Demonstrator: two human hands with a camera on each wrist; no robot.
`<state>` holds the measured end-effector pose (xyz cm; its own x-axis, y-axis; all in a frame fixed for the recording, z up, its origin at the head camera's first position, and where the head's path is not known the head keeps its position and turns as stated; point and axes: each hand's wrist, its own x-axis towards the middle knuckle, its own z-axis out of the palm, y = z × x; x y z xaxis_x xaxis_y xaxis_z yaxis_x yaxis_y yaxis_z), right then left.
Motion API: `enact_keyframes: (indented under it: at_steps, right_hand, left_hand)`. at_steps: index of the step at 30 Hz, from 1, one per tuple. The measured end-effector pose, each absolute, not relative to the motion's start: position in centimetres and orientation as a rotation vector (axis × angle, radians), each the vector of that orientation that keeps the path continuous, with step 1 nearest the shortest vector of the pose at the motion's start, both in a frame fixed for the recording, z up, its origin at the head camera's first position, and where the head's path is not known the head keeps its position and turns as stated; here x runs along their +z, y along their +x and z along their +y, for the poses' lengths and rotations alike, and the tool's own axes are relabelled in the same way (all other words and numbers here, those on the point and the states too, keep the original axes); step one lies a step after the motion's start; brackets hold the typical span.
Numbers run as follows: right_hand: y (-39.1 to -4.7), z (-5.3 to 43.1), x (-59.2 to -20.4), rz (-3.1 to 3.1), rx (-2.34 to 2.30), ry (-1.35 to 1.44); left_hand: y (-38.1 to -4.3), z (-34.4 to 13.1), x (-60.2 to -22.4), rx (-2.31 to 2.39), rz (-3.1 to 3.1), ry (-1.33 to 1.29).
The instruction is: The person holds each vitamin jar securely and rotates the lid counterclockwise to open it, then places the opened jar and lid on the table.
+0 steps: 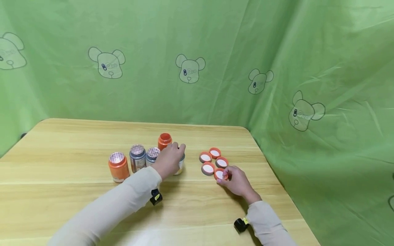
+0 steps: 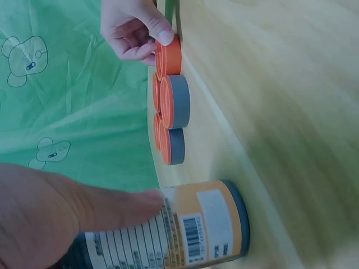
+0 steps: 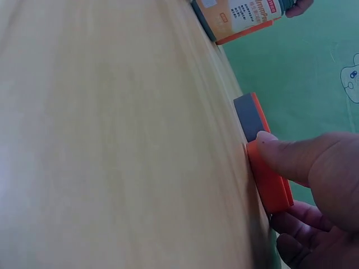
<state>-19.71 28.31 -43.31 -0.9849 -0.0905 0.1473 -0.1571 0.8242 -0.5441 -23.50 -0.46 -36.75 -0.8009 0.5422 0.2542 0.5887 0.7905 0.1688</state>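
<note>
My left hand (image 1: 168,160) grips a jar (image 1: 180,165) with a dark base and an orange and white label, its thumb laid along the label in the left wrist view. The fingers cover most of that jar's top. To the right, my right hand (image 1: 237,181) pinches an orange lid (image 3: 268,178) at its rim, thumb on one side and fingers on the other. This lid lies inside-up on the table, showing a white liner. Several more upturned lids cluster beside it, including a grey one (image 1: 207,168) and another orange one (image 1: 214,153).
Left of the left hand stand an orange jar (image 1: 119,171) and two grey jars, one (image 1: 137,160) beside the other (image 1: 152,158), all with foil-like seals on top. An uncapped orange jar (image 1: 164,140) stands behind. A green curtain (image 1: 147,99) borders the wooden table (image 1: 77,147).
</note>
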Motion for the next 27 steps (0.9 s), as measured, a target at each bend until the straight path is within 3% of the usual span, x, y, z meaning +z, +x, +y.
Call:
enact_keyframes:
  at_steps: [12,20,27]
  right_hand:
    - [-20.6,27.5,-43.4,-2.906,0.856,0.178]
    - [-20.0,27.5,-42.5,-2.898,0.903,0.133]
    - [-18.7,27.4,-41.2,-2.833,0.906,0.12]
  left_hand:
    - [-24.3,-0.2,-36.9,0.023,-2.712,-0.754]
    - [-23.0,-1.6,-36.2,-0.217,-2.742,-0.674]
    - [-20.9,-5.6,-35.8,-0.417,-2.587,-0.661]
